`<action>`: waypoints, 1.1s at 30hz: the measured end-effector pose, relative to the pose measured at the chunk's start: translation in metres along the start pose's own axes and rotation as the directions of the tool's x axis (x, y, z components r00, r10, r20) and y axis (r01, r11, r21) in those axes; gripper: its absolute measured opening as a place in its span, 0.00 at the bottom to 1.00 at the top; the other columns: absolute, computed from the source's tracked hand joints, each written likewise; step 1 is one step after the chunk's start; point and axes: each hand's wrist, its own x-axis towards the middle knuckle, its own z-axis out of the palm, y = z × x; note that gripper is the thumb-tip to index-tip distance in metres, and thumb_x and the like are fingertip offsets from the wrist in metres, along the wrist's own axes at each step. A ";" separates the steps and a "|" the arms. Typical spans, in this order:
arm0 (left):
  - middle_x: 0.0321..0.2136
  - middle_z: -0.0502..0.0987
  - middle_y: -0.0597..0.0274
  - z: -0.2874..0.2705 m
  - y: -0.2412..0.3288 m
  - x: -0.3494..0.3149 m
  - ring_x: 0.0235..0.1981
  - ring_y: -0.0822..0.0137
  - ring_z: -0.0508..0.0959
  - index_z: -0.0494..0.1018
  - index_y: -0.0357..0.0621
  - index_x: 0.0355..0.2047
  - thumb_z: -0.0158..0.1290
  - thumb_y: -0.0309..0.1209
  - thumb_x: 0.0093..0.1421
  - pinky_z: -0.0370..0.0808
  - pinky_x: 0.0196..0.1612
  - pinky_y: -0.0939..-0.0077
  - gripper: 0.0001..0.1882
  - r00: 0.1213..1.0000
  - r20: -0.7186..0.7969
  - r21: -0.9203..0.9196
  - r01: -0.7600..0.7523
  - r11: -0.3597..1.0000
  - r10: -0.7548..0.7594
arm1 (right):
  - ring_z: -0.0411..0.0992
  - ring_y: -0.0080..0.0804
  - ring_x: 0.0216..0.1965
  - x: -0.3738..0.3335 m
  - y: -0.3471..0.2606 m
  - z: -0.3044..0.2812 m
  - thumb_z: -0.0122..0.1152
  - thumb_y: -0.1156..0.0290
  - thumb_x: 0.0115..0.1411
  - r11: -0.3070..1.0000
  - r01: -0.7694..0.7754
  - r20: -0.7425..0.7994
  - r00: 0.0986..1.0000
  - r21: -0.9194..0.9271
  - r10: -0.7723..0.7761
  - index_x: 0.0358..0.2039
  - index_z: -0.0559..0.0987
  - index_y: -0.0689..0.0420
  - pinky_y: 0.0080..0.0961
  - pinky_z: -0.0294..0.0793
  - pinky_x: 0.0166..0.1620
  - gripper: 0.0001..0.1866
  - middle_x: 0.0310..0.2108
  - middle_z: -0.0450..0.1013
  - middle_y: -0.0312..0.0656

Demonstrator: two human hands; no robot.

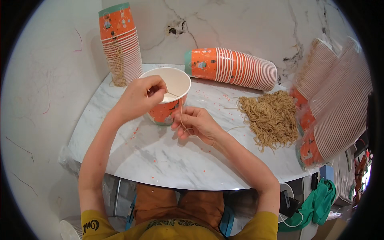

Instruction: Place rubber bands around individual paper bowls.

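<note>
A large paper cup (161, 112), orange with a white inside and a green base, stands upright on the table in front of me. My left hand (140, 96) reaches over its near rim, thumb and forefinger pinched on a thin tan string (181, 109). From there the string crosses the rim and runs down the cup's outside. Its lower part passes through the curled fingers of my right hand (197, 123), close beside the cup's right wall. How the string is fixed inside the cup, if at all, is hidden.
A tall stack of cups (122, 52) stands at the back left; another stack (236, 69) lies along the wall. A heap of tan strings (272, 119) rests on the right. Bagged cup stacks (336, 116) lean at the right edge. Small orange bits (204, 171) dot the marbled table (176, 164).
</note>
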 end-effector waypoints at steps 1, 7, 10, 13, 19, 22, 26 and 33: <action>0.23 0.74 0.61 0.003 0.004 -0.009 0.24 0.73 0.70 0.75 0.35 0.33 0.54 0.26 0.61 0.69 0.28 0.74 0.06 0.999 -0.028 0.008 -0.032 0.999 0.033 | 0.79 0.24 0.28 -0.002 -0.001 0.002 0.61 0.65 0.69 1.000 -0.002 -0.005 1.000 0.000 0.002 0.48 0.79 0.61 0.20 0.82 0.29 0.14 0.35 0.81 0.43; 0.27 0.78 0.58 0.039 0.005 -0.048 0.27 0.56 0.79 0.76 0.41 0.31 0.58 0.26 0.58 0.74 0.29 0.64 0.03 0.953 -0.085 0.262 -0.262 0.929 0.292 | 0.69 0.16 0.27 -0.002 0.006 0.018 0.66 0.64 0.68 0.955 0.120 -0.009 0.992 0.270 -0.122 0.44 0.82 0.57 0.13 0.67 0.22 0.11 0.36 0.78 0.35; 0.31 0.78 0.60 0.045 0.001 -0.056 0.29 0.57 0.81 0.75 0.42 0.33 0.60 0.26 0.58 0.75 0.29 0.64 0.04 0.931 -0.090 0.359 -0.300 0.884 0.353 | 0.65 0.15 0.25 -0.002 0.011 0.019 0.66 0.65 0.67 0.950 0.138 -0.057 0.990 0.281 -0.127 0.43 0.82 0.57 0.12 0.60 0.22 0.10 0.34 0.77 0.33; 0.34 0.78 0.59 0.048 0.002 -0.060 0.29 0.59 0.81 0.75 0.41 0.36 0.60 0.26 0.59 0.75 0.29 0.66 0.06 0.940 -0.259 0.256 -0.154 0.954 0.221 | 0.67 0.14 0.25 -0.001 0.011 0.019 0.66 0.66 0.67 0.958 0.172 -0.110 0.983 0.229 -0.150 0.42 0.82 0.57 0.11 0.61 0.22 0.09 0.33 0.78 0.34; 0.36 0.76 0.61 0.048 -0.028 -0.039 0.27 0.67 0.78 0.76 0.41 0.41 0.61 0.26 0.60 0.75 0.30 0.72 0.10 0.881 -0.399 0.232 -0.171 0.958 0.254 | 0.72 0.15 0.25 0.000 0.012 0.016 0.65 0.67 0.68 0.975 0.192 -0.134 0.975 0.112 -0.177 0.41 0.81 0.58 0.12 0.63 0.21 0.08 0.34 0.82 0.40; 0.35 0.75 0.66 0.033 -0.049 -0.021 0.30 0.75 0.75 0.75 0.41 0.42 0.61 0.27 0.61 0.72 0.32 0.79 0.10 0.942 -0.307 0.004 -0.139 0.990 0.133 | 0.74 0.16 0.25 0.001 0.010 0.018 0.64 0.67 0.68 0.980 0.186 -0.118 0.977 0.064 -0.178 0.39 0.81 0.58 0.14 0.65 0.21 0.07 0.34 0.82 0.38; 0.34 0.74 0.66 0.045 -0.039 -0.011 0.30 0.75 0.75 0.75 0.40 0.41 0.60 0.24 0.61 0.71 0.31 0.80 0.09 0.925 -0.353 -0.100 -0.186 0.977 0.140 | 0.73 0.16 0.24 0.002 0.011 0.012 0.64 0.67 0.68 0.982 0.190 -0.186 0.964 -0.012 -0.189 0.40 0.81 0.59 0.14 0.65 0.21 0.08 0.34 0.82 0.40; 0.32 0.73 0.70 0.087 -0.014 -0.043 0.31 0.81 0.71 0.73 0.39 0.41 0.61 0.26 0.64 0.70 0.32 0.83 0.09 0.925 -0.317 -0.509 0.021 0.861 -0.210 | 0.73 0.18 0.24 0.003 0.018 0.014 0.62 0.68 0.67 0.946 0.243 -0.207 0.935 -0.217 -0.288 0.36 0.79 0.61 0.16 0.66 0.23 0.09 0.30 0.80 0.37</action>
